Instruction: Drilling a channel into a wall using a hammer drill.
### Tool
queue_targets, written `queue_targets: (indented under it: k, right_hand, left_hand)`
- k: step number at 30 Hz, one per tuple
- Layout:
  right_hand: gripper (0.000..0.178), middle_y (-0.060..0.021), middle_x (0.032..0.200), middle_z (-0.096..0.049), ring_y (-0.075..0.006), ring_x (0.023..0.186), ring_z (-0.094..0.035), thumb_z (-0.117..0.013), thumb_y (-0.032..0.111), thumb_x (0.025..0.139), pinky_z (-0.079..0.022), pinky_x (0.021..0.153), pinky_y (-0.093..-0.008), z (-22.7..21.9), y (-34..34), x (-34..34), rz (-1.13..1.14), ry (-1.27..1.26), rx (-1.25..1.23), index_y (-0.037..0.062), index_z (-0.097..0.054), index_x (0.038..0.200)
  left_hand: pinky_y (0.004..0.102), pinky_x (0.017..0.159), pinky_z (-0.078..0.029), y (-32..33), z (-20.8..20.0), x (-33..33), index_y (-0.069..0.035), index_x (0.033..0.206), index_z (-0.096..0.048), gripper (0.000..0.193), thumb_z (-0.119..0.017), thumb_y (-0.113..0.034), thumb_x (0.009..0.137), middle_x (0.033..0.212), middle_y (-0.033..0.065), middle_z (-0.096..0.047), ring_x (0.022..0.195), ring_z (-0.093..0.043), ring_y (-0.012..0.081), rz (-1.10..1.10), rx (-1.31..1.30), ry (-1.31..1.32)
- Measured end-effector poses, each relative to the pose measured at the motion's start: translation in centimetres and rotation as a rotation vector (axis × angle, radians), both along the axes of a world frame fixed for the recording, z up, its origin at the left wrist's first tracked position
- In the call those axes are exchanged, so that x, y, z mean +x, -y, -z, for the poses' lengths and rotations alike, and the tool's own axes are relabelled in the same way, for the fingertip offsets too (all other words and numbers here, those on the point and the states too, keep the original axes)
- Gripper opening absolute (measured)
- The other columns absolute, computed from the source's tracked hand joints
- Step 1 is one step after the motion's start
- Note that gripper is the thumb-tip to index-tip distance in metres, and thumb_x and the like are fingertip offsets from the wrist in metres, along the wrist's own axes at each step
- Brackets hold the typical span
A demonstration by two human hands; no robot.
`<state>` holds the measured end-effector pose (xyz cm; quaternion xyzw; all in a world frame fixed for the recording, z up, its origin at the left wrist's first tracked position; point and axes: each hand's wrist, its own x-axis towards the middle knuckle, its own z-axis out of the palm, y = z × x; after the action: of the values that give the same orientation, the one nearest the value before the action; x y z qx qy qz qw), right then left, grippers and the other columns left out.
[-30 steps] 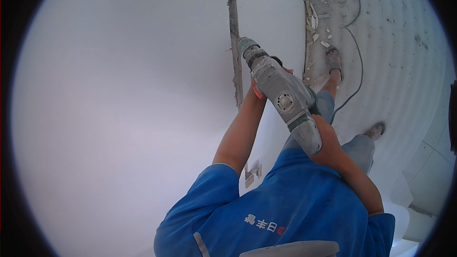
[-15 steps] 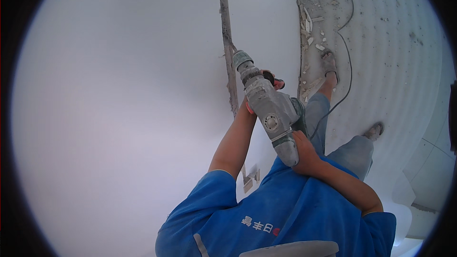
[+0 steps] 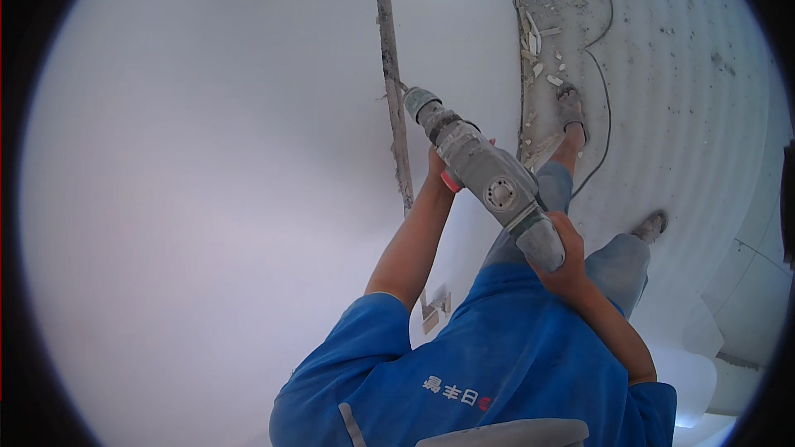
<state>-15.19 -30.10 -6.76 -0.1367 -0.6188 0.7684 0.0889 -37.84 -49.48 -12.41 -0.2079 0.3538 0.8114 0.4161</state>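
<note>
A dusty grey-green rotary hammer [image 3: 489,165] slants across the middle of the view, its front end up against a narrow groove [image 3: 389,58] cut in the white wall. The short bit meets the groove's edge; its very tip is hard to make out. My left hand [image 3: 436,162] is closed beneath the front of the tool, near a red part, with most of its fingers hidden behind the body. At the back end, my right hand [image 3: 566,258] wraps round the rear handle, which the housing partly covers.
Broken plaster chips [image 3: 534,37] lie along the foot of the wall on the right. A dark power cord [image 3: 609,99] trails over the dusty, ribbed floor covering [image 3: 679,116] past my feet. Lower on the wall, a small box-shaped recess [image 3: 435,312] sits at the groove's end.
The rear of the rotary hammer has swung to the right and slightly upward with my right hand, while its front stays by the groove. The tool now lies at a flatter slant.
</note>
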Motion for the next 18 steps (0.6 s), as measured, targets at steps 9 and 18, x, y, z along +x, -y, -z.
queue_targets:
  k: [9, 18]
  right_hand:
    - [0.038, -0.0181, 0.095, -0.057, -0.0386, 0.085, -0.059, -0.070, -0.001, 0.071, -0.049, 0.075, -0.0405, 0.4, 2.0, -1.5, -0.027, -0.029, 0.118, 0.0004, -0.055, 0.106]
    - [0.043, -0.0200, 0.102, -0.055, -0.0395, 0.092, -0.057, -0.069, 0.000, 0.072, -0.048, 0.079, -0.0407, -1.0, 1.7, 0.9, -0.090, 0.014, -0.110, 0.0005, -0.052, 0.112]
  left_hand:
    - [0.0523, 0.091, -0.052, -2.3, -0.1, -3.2, -0.006, 0.097, -0.064, 0.031, -0.064, -0.036, 0.089, 0.105, 0.0130, -0.064, 0.098, -0.064, 0.0395, 0.021, -0.369, 0.139]
    - [0.0583, 0.092, -0.048, 0.8, -1.1, 0.3, -0.010, 0.095, -0.064, 0.025, -0.066, -0.034, 0.087, 0.093, 0.0114, -0.067, 0.091, -0.065, 0.0356, 0.042, -0.091, 0.008]
